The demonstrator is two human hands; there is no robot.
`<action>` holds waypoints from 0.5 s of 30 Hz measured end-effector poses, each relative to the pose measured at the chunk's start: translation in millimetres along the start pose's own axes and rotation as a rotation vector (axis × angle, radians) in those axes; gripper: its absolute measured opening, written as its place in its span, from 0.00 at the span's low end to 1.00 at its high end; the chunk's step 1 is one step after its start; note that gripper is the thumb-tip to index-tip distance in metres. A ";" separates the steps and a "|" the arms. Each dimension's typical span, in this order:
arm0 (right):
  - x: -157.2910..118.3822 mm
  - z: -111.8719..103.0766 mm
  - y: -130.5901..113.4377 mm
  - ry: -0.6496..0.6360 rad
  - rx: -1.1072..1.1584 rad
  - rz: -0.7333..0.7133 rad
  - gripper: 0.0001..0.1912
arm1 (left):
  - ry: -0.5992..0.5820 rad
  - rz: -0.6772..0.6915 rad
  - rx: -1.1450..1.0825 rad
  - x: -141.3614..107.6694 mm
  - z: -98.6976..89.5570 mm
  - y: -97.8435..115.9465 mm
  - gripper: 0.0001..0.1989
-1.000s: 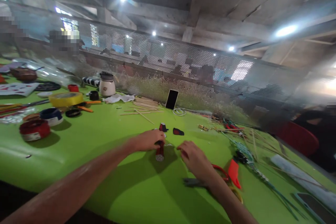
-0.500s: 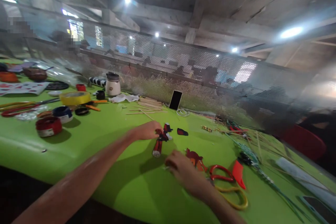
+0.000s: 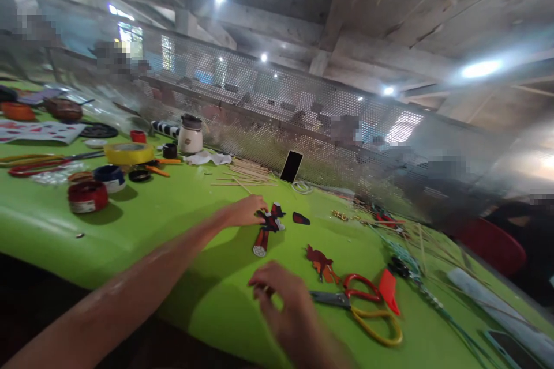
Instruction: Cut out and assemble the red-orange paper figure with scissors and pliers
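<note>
My left hand [image 3: 246,211] rests at the upper left of a dark red-and-black cut-out figure [image 3: 272,221], its fingertips closed on the edge. Below the figure, and touching it, lies a brown roll-shaped piece [image 3: 261,241] with a pale patterned end. A small red-and-black piece [image 3: 301,218] lies apart to its right. My right hand [image 3: 283,300] is nearer to me over the green table, fingers curled towards the thumb; anything between them is hidden. Beside it are scissors [image 3: 333,298] with one red and one yellow handle. Above those lies a reddish-brown and orange cut-out [image 3: 321,262].
Tape rolls, including a yellow one [image 3: 128,153] and a dark red one [image 3: 88,196], stand at left. Thin sticks [image 3: 251,172], a white jar [image 3: 190,137] and an upright phone [image 3: 291,166] are at the back. Green cords [image 3: 433,294] and a red piece [image 3: 389,291] lie right.
My right hand has come nearer to me and left, uncovering the scissors' blades. My left hand stays at the cut-out figure. The view has shifted slightly.
</note>
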State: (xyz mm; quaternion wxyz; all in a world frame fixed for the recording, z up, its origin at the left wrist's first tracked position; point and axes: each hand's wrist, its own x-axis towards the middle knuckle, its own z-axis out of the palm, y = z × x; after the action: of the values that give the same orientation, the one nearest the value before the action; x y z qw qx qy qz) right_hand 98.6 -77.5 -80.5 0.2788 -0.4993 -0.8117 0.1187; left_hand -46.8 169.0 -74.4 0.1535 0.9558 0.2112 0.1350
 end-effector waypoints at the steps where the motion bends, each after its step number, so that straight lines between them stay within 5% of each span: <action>1: 10.5 -7.7 8.8 0.003 -0.043 0.029 0.09 | -0.004 0.016 0.016 2.0 4.6 2.7 0.18; 6: 52.3 -27.9 45.6 -0.021 -0.253 0.135 0.09 | -0.070 0.056 0.065 1.4 10.5 -5.4 0.18; 11: 53.2 -21.2 56.3 -0.066 -0.347 0.174 0.03 | -0.113 0.032 0.091 -5.7 1.6 -16.4 0.20; 15: 63.4 -11.1 63.7 -0.052 -0.407 0.186 0.13 | -0.148 0.041 0.089 -3.6 1.0 -14.1 0.20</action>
State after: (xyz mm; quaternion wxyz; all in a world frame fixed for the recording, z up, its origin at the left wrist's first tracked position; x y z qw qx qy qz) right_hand 130.5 7.3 -80.3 0.1392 -0.6147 -0.7763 -0.0098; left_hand -54.8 179.4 -80.9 0.1235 0.9731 0.1856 0.0575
